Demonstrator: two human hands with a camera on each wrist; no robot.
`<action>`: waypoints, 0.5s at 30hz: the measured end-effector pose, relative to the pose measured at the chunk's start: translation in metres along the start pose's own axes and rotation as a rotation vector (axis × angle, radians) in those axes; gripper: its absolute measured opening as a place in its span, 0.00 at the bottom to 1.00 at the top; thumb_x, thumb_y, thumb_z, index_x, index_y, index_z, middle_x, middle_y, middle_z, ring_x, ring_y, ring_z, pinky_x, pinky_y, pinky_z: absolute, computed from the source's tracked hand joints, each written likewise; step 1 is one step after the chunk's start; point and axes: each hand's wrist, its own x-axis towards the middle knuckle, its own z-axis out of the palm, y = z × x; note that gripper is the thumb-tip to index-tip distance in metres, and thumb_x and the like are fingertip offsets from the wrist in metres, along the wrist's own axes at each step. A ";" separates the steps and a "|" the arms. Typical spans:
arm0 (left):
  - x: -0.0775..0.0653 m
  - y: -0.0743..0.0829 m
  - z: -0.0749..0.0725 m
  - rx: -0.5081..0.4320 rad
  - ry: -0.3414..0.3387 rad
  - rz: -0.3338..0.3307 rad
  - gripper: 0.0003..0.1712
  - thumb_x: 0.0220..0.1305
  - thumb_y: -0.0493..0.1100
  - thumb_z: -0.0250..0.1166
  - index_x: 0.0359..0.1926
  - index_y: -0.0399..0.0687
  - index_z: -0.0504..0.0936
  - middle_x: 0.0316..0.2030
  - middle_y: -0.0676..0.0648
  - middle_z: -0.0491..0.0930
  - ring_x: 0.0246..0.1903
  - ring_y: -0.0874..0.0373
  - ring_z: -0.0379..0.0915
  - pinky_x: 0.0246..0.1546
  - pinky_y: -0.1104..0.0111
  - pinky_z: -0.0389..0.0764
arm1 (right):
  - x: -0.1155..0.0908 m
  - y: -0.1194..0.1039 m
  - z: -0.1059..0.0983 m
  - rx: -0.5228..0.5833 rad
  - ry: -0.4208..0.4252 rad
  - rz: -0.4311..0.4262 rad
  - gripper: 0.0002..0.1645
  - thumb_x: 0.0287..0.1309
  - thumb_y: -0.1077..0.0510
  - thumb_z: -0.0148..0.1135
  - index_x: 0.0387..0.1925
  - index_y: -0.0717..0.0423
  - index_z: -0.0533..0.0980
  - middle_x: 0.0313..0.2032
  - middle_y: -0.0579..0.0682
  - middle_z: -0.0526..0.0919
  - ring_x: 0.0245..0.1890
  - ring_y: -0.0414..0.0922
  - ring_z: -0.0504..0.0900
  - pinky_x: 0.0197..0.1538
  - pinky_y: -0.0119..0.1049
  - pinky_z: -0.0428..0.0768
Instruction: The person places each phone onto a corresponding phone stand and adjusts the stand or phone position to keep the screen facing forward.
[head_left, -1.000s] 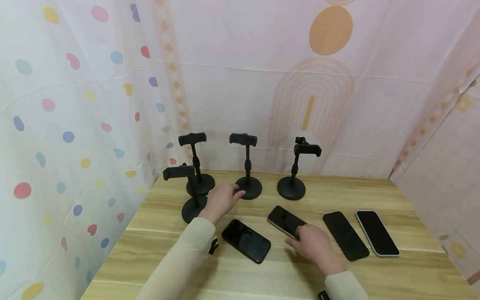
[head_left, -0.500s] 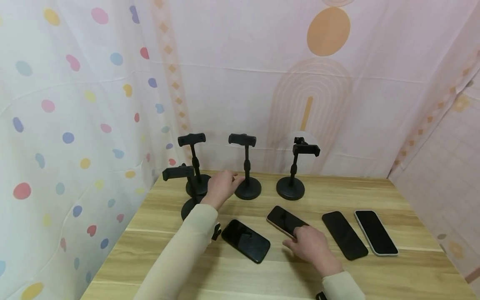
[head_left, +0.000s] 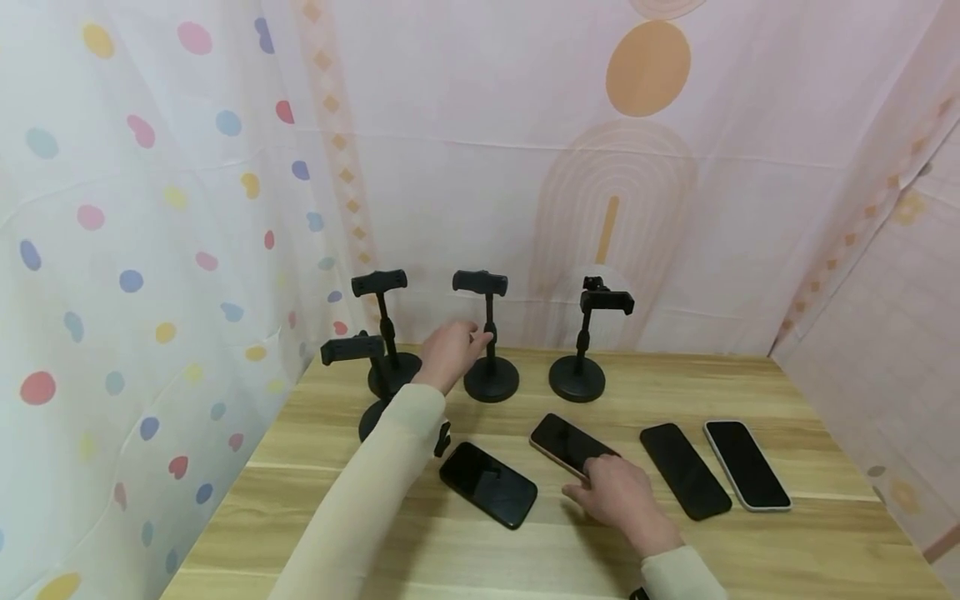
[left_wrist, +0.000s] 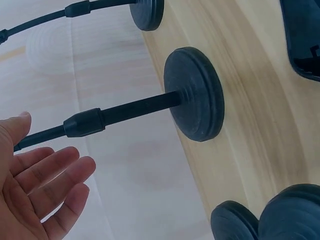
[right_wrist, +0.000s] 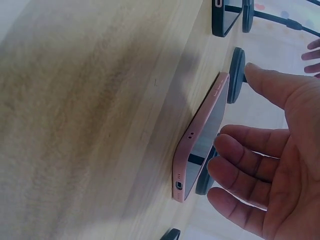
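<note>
In the head view my left hand [head_left: 450, 354] is beside the black phone stand [head_left: 491, 383] in the middle of the back row. The left wrist view has its thumb and spread fingers on either side of the upper pole [left_wrist: 42, 136], not closed round it. My right hand [head_left: 618, 496] hovers at the near end of a smartphone with a pink edge [head_left: 566, 442], which lies flat, screen up. Seen from the right wrist, the fingers are loosely bent and apart, above the phone's pink side [right_wrist: 190, 135], holding nothing.
Two more stands are at the left, one at the back [head_left: 393, 371] and one nearer [head_left: 352, 348] partly behind my left arm. A further stand [head_left: 577, 379] is back right. Other phones lie flat: a black one [head_left: 487, 485], another black one [head_left: 685, 471], a white-edged one [head_left: 747, 465].
My left hand has moved up and away, from near the middle stand's base to beside its pole. The right hand has stayed over the pink-edged phone, shifting only slightly.
</note>
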 end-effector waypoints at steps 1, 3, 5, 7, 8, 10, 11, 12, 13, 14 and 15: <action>0.002 0.001 0.000 0.002 0.002 -0.003 0.26 0.72 0.57 0.58 0.56 0.42 0.83 0.51 0.43 0.83 0.47 0.48 0.81 0.45 0.55 0.81 | 0.000 0.000 0.000 0.000 0.000 -0.001 0.24 0.55 0.40 0.71 0.20 0.52 0.75 0.20 0.45 0.72 0.23 0.44 0.71 0.28 0.45 0.73; 0.005 0.004 -0.001 0.000 0.002 -0.012 0.26 0.72 0.57 0.59 0.56 0.42 0.83 0.51 0.43 0.84 0.46 0.49 0.82 0.43 0.55 0.81 | 0.000 0.000 0.000 -0.003 0.005 -0.005 0.23 0.55 0.39 0.71 0.20 0.52 0.75 0.20 0.45 0.72 0.23 0.44 0.72 0.28 0.45 0.74; 0.009 0.006 -0.001 -0.007 -0.001 -0.019 0.26 0.72 0.56 0.59 0.56 0.41 0.83 0.51 0.43 0.83 0.47 0.48 0.82 0.44 0.55 0.81 | 0.000 -0.001 0.001 -0.007 0.008 -0.009 0.23 0.55 0.39 0.71 0.21 0.52 0.75 0.21 0.45 0.73 0.23 0.44 0.72 0.29 0.45 0.74; 0.012 0.008 -0.001 -0.013 -0.005 -0.026 0.26 0.72 0.56 0.59 0.57 0.41 0.82 0.53 0.42 0.83 0.49 0.47 0.81 0.47 0.54 0.80 | -0.001 -0.001 0.001 -0.007 0.010 -0.011 0.23 0.54 0.39 0.71 0.21 0.53 0.76 0.21 0.46 0.73 0.24 0.44 0.73 0.29 0.46 0.75; 0.014 0.009 -0.001 -0.018 -0.009 -0.031 0.26 0.72 0.56 0.59 0.57 0.40 0.82 0.54 0.42 0.82 0.50 0.47 0.80 0.48 0.54 0.79 | -0.001 -0.001 0.001 -0.009 0.011 -0.012 0.23 0.54 0.39 0.71 0.22 0.53 0.77 0.22 0.46 0.74 0.24 0.44 0.73 0.29 0.46 0.75; 0.017 0.011 0.000 -0.029 -0.016 -0.041 0.27 0.73 0.56 0.58 0.60 0.40 0.80 0.56 0.41 0.81 0.53 0.46 0.78 0.51 0.53 0.78 | -0.001 -0.001 0.001 -0.012 0.013 -0.013 0.23 0.54 0.40 0.71 0.23 0.54 0.77 0.22 0.47 0.74 0.25 0.45 0.74 0.30 0.47 0.76; 0.018 0.012 0.001 -0.037 -0.018 -0.048 0.28 0.73 0.56 0.58 0.61 0.39 0.79 0.57 0.40 0.80 0.54 0.45 0.77 0.53 0.53 0.77 | -0.001 -0.001 0.001 -0.011 0.014 -0.014 0.23 0.54 0.40 0.71 0.23 0.54 0.77 0.22 0.47 0.75 0.25 0.45 0.75 0.30 0.47 0.76; 0.020 0.013 0.002 -0.043 -0.019 -0.054 0.29 0.73 0.56 0.58 0.62 0.39 0.78 0.58 0.40 0.79 0.55 0.45 0.77 0.54 0.53 0.76 | -0.001 -0.001 0.002 -0.010 0.013 -0.014 0.23 0.54 0.40 0.71 0.23 0.54 0.77 0.22 0.47 0.75 0.25 0.45 0.75 0.31 0.47 0.76; 0.021 0.014 0.002 -0.051 -0.022 -0.060 0.30 0.73 0.56 0.58 0.63 0.38 0.76 0.58 0.40 0.78 0.56 0.45 0.76 0.54 0.53 0.76 | -0.001 -0.001 0.002 -0.012 0.014 -0.016 0.23 0.54 0.40 0.71 0.22 0.54 0.77 0.22 0.47 0.75 0.25 0.46 0.75 0.31 0.47 0.76; 0.022 0.015 0.003 -0.056 -0.022 -0.065 0.30 0.73 0.56 0.58 0.64 0.38 0.75 0.59 0.39 0.78 0.56 0.44 0.76 0.55 0.53 0.76 | -0.001 -0.001 0.003 -0.015 0.015 -0.018 0.23 0.54 0.39 0.71 0.22 0.53 0.76 0.23 0.47 0.74 0.25 0.46 0.76 0.31 0.48 0.76; 0.023 0.015 0.004 -0.057 -0.021 -0.067 0.30 0.73 0.55 0.58 0.65 0.38 0.75 0.59 0.39 0.78 0.56 0.44 0.76 0.55 0.53 0.76 | -0.002 0.000 0.003 -0.017 0.016 -0.019 0.24 0.54 0.39 0.71 0.21 0.53 0.76 0.23 0.47 0.74 0.26 0.46 0.76 0.31 0.48 0.76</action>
